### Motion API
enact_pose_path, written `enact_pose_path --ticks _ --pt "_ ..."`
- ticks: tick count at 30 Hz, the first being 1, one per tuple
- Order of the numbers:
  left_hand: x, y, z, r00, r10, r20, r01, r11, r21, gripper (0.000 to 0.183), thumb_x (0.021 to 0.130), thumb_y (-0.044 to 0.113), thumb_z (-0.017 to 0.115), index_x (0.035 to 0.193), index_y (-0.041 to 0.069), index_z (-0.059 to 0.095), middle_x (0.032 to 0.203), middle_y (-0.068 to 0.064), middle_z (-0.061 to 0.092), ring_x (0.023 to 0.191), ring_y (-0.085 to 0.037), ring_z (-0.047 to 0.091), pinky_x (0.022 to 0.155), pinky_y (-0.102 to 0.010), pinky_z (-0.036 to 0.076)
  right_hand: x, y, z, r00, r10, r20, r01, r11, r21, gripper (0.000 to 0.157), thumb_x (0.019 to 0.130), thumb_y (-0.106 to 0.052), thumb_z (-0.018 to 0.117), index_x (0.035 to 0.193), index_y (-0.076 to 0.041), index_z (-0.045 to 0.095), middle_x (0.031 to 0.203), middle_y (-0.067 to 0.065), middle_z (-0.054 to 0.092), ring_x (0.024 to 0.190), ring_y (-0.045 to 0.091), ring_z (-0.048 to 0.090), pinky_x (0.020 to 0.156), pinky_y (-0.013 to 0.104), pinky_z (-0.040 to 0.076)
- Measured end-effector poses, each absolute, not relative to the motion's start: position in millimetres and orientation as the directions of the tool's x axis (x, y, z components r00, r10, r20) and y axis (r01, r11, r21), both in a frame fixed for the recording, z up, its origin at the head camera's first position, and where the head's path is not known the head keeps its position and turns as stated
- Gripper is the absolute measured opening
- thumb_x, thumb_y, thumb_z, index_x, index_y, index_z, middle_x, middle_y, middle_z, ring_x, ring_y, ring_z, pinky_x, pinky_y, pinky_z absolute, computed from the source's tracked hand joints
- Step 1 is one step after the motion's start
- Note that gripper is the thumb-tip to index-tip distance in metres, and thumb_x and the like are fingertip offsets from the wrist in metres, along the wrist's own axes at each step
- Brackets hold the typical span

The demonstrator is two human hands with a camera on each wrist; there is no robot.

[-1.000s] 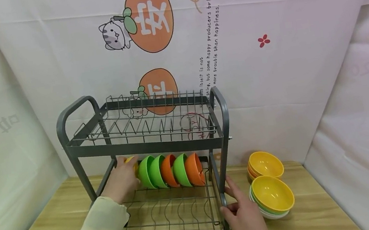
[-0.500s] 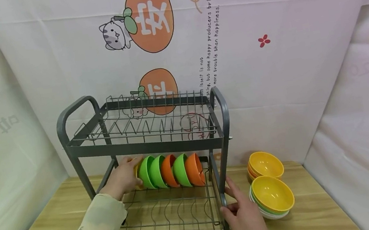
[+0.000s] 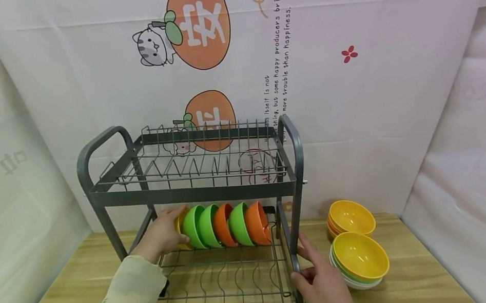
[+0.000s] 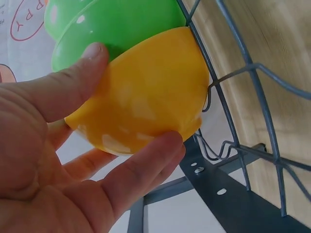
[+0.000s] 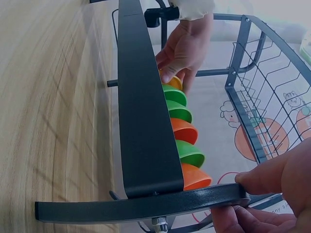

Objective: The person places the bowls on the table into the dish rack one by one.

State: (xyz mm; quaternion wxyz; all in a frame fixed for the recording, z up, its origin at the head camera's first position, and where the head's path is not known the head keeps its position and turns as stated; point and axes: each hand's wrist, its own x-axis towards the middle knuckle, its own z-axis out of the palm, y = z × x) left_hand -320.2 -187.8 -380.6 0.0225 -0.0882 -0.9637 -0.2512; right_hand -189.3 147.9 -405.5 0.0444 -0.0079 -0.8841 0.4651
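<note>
On the lower tier of a dark grey dish rack (image 3: 193,194), my left hand (image 3: 163,235) grips a yellow bowl (image 4: 146,92). In the left wrist view the thumb lies along its rim and the fingers bend around its outside. This bowl stands on edge against the wires, beside a green bowl (image 4: 121,34). It ends a row of tilted bowls, with another green bowl (image 3: 208,226), an orange bowl (image 3: 222,224), a third green bowl (image 3: 238,224) and a second orange bowl (image 3: 257,223). My right hand (image 3: 324,285) pinches the rack's right side frame (image 5: 214,196) between thumb and fingers.
Right of the rack, two stacks of bowls stand on the wooden table (image 3: 409,273): a rear yellow-topped stack (image 3: 350,216) and a nearer one with a yellow bowl (image 3: 361,255) on top. The upper wire tier (image 3: 198,163) overhangs the bowl row. Printed cloth (image 3: 335,107) hangs behind.
My left hand has shifted slightly and its fingers have moved over the yellow bowl, next to the green one. The right hand keeps its place on the rack.
</note>
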Motion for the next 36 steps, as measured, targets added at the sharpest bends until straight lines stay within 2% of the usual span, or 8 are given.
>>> enact_pose_path --ticks 4,11,21,23,28,33,35,36 --pt "-321 -190 -382 -0.983 0.158 0.089 0.182 0.849 0.496 0.088 0.08 0.008 0.083 0.154 0.004 0.036 0.147 -0.032 0.037 0.129 -0.052 0.039 0.103 -0.064 0.034 -189 147 -405 -0.996 0.056 0.066 -0.022 0.566 -0.824 0.086 0.091 -0.005 0.072 0.16 -0.028 0.025 0.142 0.014 0.054 0.081 0.01 0.064 0.069 0.034 0.054" --pt "-320 -199 -383 -0.99 0.139 0.011 0.106 0.694 0.713 0.083 0.085 0.004 0.075 0.156 0.007 0.032 0.138 -0.024 0.05 0.111 -0.036 0.055 0.088 -0.05 0.048 -191 148 -407 -0.997 0.049 0.055 -0.018 0.558 -0.829 0.085 0.091 -0.006 0.071 0.16 -0.027 0.025 0.143 0.014 0.053 0.083 0.011 0.064 0.07 0.034 0.055" --pt "-316 -200 -381 -0.989 0.115 -0.096 -0.007 0.6 0.8 0.089 0.089 0.002 0.07 0.159 0.005 0.016 0.151 -0.033 0.031 0.123 -0.045 0.046 0.092 -0.051 0.048 -192 149 -407 -0.997 0.057 0.057 -0.014 0.573 -0.82 0.086 0.091 -0.007 0.072 0.16 -0.028 0.025 0.143 0.012 0.054 0.084 0.011 0.064 0.071 0.034 0.055" --pt "-314 -197 -380 -0.99 0.102 -0.1 -0.018 0.608 0.793 0.091 0.089 0.004 0.071 0.159 0.001 0.013 0.151 -0.034 0.03 0.124 -0.046 0.045 0.094 -0.053 0.046 -192 149 -406 -0.997 0.06 0.052 -0.008 0.577 -0.817 0.086 0.091 -0.007 0.072 0.16 -0.029 0.025 0.143 0.012 0.054 0.084 0.011 0.064 0.071 0.034 0.055" --pt "-301 -188 -373 -0.999 0.035 -0.028 0.006 0.721 0.693 0.086 0.087 0.011 0.072 0.153 -0.009 0.02 0.136 -0.037 0.044 0.114 -0.046 0.051 0.088 -0.053 0.048 -192 149 -406 -0.997 0.056 0.051 -0.009 0.58 -0.815 0.086 0.091 -0.007 0.072 0.16 -0.028 0.025 0.143 0.013 0.054 0.083 0.011 0.064 0.071 0.034 0.055" --pt "-281 -169 -358 -0.999 0.0 0.055 0.032 0.814 0.58 0.081 0.092 0.02 0.066 0.153 -0.008 0.022 0.14 -0.041 0.035 0.121 -0.055 0.044 0.092 -0.063 0.043 -191 149 -405 -0.997 0.058 0.048 -0.006 0.583 -0.813 0.086 0.091 -0.007 0.072 0.16 -0.029 0.025 0.142 0.013 0.054 0.083 0.011 0.064 0.071 0.034 0.055" --pt "-273 -158 -352 -0.997 0.001 0.076 0.044 0.829 0.557 0.079 0.094 0.024 0.066 0.154 -0.006 0.023 0.141 -0.04 0.035 0.12 -0.054 0.046 0.092 -0.063 0.043 -191 149 -404 -0.997 0.056 0.046 -0.005 0.582 -0.813 0.086 0.091 -0.007 0.072 0.16 -0.029 0.024 0.142 0.013 0.054 0.083 0.011 0.064 0.071 0.034 0.055" --pt "-270 -153 -350 -0.996 0.011 0.083 0.057 0.82 0.57 0.074 0.093 0.024 0.066 0.151 -0.005 0.03 0.136 -0.038 0.041 0.114 -0.052 0.051 0.089 -0.061 0.046 -191 149 -404 -0.997 0.054 0.048 -0.008 0.582 -0.813 0.086 0.091 -0.007 0.072 0.16 -0.028 0.024 0.142 0.013 0.054 0.082 0.011 0.064 0.071 0.034 0.055"
